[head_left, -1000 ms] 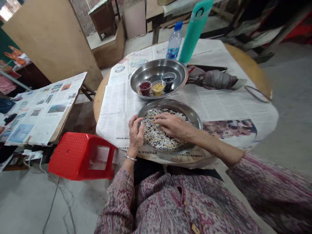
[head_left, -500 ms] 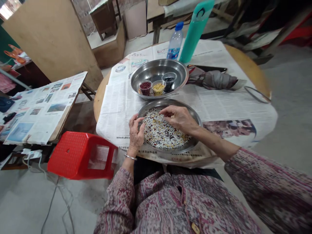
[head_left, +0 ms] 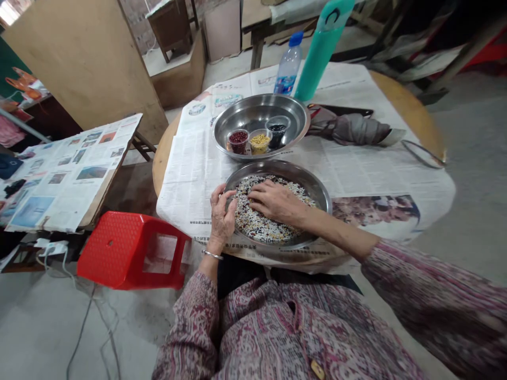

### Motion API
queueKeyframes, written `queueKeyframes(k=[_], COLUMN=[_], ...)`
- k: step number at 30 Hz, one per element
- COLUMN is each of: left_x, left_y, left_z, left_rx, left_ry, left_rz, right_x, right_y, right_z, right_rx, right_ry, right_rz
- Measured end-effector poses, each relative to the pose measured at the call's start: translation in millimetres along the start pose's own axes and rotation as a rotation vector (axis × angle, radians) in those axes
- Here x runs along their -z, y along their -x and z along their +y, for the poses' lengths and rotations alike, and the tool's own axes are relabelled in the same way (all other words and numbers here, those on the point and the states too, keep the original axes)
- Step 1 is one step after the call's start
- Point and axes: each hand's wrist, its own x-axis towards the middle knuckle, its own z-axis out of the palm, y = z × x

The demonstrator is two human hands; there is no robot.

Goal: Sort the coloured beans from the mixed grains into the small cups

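Observation:
A steel basin (head_left: 324,184) holds a spread mix of white grains with yellow, dark red and black beans (head_left: 273,230). Over its left rim rests my left hand (head_left: 222,214), thumb and fingers apart; a silver bangle circles the wrist. My right hand (head_left: 277,203) lies low across the mix, palm down, with slightly bent fingers touching the grains; what is under the palm is hidden. Behind stands a second steel basin (head_left: 253,112) with three clear cups inside: dark red beans (head_left: 238,138), yellow beans (head_left: 260,142) and black beans (head_left: 277,130).
Newspaper (head_left: 190,179) covers the round table. A water bottle (head_left: 288,66) and a teal bottle (head_left: 322,55) stand at the back. A folded grey umbrella (head_left: 352,128) lies right of the far basin. A red stool (head_left: 114,250) is at the left, beside another newspaper-covered table (head_left: 79,174).
My right hand has moved left within the near basin, its fingers going from bunched together to flatter on the mix. My left hand stays at the rim.

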Motion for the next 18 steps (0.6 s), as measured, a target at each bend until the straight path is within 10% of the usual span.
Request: queueKeyframes(k=[10,18], left_x=[-1.2,-0.5], left_y=[0,-1], left_z=[-1,0], left_rx=[-0.015,-0.014], left_ry=[-0.006,-0.028], left_rz=[0.003,0.002], right_x=[30,16], right_y=[77,43], right_z=[0,-3], right_rx=[0.102,-0.094], right_ry=[-0.019,0.041], right_rz=[-0.111,0.062])
